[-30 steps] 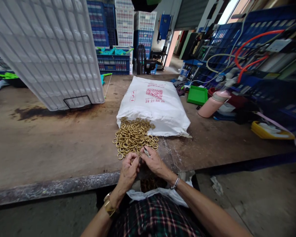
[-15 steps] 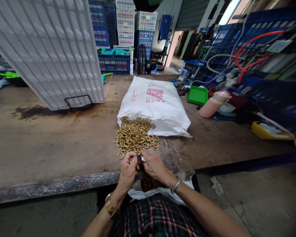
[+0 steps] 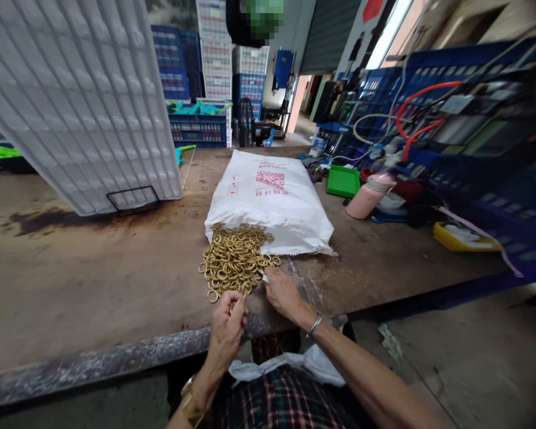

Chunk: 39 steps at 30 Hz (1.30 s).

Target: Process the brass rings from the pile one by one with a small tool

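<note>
A pile of gold-coloured rings (image 3: 232, 259) spills onto the workbench from the mouth of a white woven sack (image 3: 295, 208) with red print. My left hand (image 3: 227, 319) is closed near the bench's front edge, just below the pile. A bit of a gold ring shows between its fingers, mostly hidden by them. My right hand (image 3: 284, 295) reaches to the pile's lower right side, its fingers closed on a small tool (image 3: 265, 278) with a pale part and a dark part. Its exact kind is too small to tell.
A ribbed white plastic panel (image 3: 93, 101) leans in a black wire stand (image 3: 134, 199) at left. To the right are a green tray (image 3: 343, 181), a pink bottle (image 3: 367, 198) and a yellow tray (image 3: 464, 241). Below the bench edge, an open container (image 3: 272, 348) sits by my lap.
My hands have parted. The right one has moved forward to the pile's edge with the small tool, while the left stays near the bench's front edge. The camera view has shifted slightly.
</note>
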Tool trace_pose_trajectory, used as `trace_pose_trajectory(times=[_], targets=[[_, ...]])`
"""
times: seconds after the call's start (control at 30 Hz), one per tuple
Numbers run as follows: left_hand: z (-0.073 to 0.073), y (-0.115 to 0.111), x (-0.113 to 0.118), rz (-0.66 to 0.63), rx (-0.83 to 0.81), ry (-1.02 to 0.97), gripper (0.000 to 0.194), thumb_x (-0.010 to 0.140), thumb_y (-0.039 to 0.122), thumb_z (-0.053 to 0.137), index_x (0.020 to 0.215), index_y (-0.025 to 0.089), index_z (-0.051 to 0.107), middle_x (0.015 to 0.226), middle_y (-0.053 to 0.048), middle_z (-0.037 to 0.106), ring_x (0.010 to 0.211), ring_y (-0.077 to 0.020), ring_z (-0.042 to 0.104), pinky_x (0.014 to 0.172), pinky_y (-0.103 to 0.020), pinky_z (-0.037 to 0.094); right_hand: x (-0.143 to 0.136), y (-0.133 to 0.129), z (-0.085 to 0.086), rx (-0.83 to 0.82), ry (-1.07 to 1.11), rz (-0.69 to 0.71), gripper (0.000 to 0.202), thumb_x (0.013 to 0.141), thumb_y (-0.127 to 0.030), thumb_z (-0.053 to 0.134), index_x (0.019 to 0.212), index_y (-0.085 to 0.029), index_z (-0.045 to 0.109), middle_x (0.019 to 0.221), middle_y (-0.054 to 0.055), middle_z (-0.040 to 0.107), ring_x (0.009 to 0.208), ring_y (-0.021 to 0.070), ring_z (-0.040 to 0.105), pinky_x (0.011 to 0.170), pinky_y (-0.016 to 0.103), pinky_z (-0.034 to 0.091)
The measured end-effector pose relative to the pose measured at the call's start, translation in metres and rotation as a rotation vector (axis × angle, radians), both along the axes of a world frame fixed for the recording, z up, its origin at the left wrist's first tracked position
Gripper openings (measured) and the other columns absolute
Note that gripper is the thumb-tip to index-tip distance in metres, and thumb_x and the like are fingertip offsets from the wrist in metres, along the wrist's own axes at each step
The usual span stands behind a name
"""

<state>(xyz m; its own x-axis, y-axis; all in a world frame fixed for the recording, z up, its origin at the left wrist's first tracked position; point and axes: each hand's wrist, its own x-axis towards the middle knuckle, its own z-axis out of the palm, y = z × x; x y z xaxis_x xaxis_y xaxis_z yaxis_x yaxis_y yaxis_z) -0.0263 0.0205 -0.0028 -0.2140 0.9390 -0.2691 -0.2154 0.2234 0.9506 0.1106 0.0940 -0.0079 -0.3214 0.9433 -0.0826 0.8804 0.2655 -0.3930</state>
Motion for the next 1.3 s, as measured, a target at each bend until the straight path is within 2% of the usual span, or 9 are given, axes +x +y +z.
trace_pose_trajectory(times=[0.1,0.2,0.33,0.47,0.6,0.77,0.9,1.17,1.3], targets=[[-0.001,-0.001,-0.002,-0.017,-0.011,-0.114,0.035,0.068,0.05,0.065,0.073,0.019,0.051,0.053,0.006,0.052,0.037,-0.0046,0.04,0.033,-0.014,0.029,0.0,0.004,0.005,0.015,0.259,0.036,0.012,0.084,-0.018,0.039,0.079,-0.017,0.05,0.065,0.0,0.052,0.057,0.0118,0.044,0.055,0.023,0.03],[-0.002,0.0,-0.003,-0.036,0.001,-0.251,0.037,0.064,0.048,0.07,0.074,0.018,0.051,0.058,0.005,0.055,0.039,-0.0043,0.042,0.034,-0.014,0.031,-0.011,0.0,0.007,-0.029,0.436,0.071,0.024,0.089,-0.026,0.035,0.073,-0.018,0.049,0.065,-0.002,0.051,0.059,0.0099,0.043,0.055,0.02,0.032],[0.0,0.002,-0.002,-0.029,-0.012,-0.353,0.039,0.061,0.046,0.073,0.073,0.018,0.049,0.057,0.005,0.056,0.04,-0.0045,0.043,0.034,-0.014,0.031,-0.02,-0.007,0.001,-0.137,0.635,0.073,0.02,0.084,-0.024,0.043,0.067,-0.017,0.05,0.062,-0.004,0.048,0.058,0.009,0.04,0.056,0.02,0.032],[0.003,0.002,-0.001,0.005,-0.046,-0.337,0.044,0.056,0.047,0.076,0.068,0.018,0.046,0.052,0.006,0.054,0.038,-0.0036,0.042,0.034,-0.013,0.028,-0.017,-0.012,-0.008,-0.185,0.759,0.044,0.02,0.082,-0.027,0.045,0.065,-0.017,0.049,0.059,-0.005,0.045,0.057,0.0087,0.038,0.054,0.02,0.031],[0.009,-0.003,0.001,-0.041,-0.01,-0.296,0.043,0.055,0.044,0.078,0.066,0.017,0.046,0.051,0.006,0.053,0.039,-0.0032,0.041,0.035,-0.013,0.026,-0.011,-0.02,-0.009,-0.378,0.939,0.046,0.02,0.081,-0.032,0.045,0.068,-0.017,0.051,0.057,-0.005,0.046,0.05,0.007,0.038,0.047,0.018,0.029],[0.011,-0.008,0.001,-0.078,-0.023,-0.315,0.04,0.06,0.038,0.075,0.083,0.019,0.05,0.053,0.006,0.055,0.04,-0.0045,0.042,0.036,-0.013,0.027,-0.009,-0.029,0.003,-0.682,1.061,-0.011,0.028,0.079,-0.046,0.047,0.071,-0.019,0.047,0.051,-0.009,0.04,0.034,0.0034,0.024,0.033,0.018,0.015],[0.009,-0.008,0.001,-0.101,-0.025,-0.325,0.035,0.063,0.034,0.072,0.086,0.018,0.051,0.058,0.005,0.057,0.041,-0.0047,0.044,0.036,-0.014,0.028,-0.011,-0.032,0.008,-0.795,1.111,-0.014,0.029,0.076,-0.047,0.05,0.073,-0.019,0.046,0.056,-0.008,0.045,0.034,0.002,0.024,0.033,0.016,0.015],[0.01,0.0,0.005,-0.092,-0.076,-0.381,0.035,0.058,0.028,0.075,0.085,0.015,0.057,0.063,0.002,0.059,0.047,-0.006,0.049,0.035,-0.013,0.028,-0.01,-0.023,-0.002,-0.365,0.995,-0.049,0.018,0.075,-0.031,0.051,0.066,-0.016,0.054,0.057,-0.005,0.048,0.053,0.007,0.04,0.049,0.018,0.031],[0.009,0.0,0.01,-0.106,-0.128,-0.409,0.039,0.059,0.035,0.075,0.087,0.016,0.057,0.063,0.003,0.057,0.048,-0.0065,0.051,0.034,-0.012,0.027,-0.002,-0.025,0.002,-0.178,0.869,-0.003,0.019,0.078,-0.027,0.048,0.062,-0.016,0.052,0.058,-0.004,0.046,0.056,0.0086,0.04,0.054,0.02,0.031]])
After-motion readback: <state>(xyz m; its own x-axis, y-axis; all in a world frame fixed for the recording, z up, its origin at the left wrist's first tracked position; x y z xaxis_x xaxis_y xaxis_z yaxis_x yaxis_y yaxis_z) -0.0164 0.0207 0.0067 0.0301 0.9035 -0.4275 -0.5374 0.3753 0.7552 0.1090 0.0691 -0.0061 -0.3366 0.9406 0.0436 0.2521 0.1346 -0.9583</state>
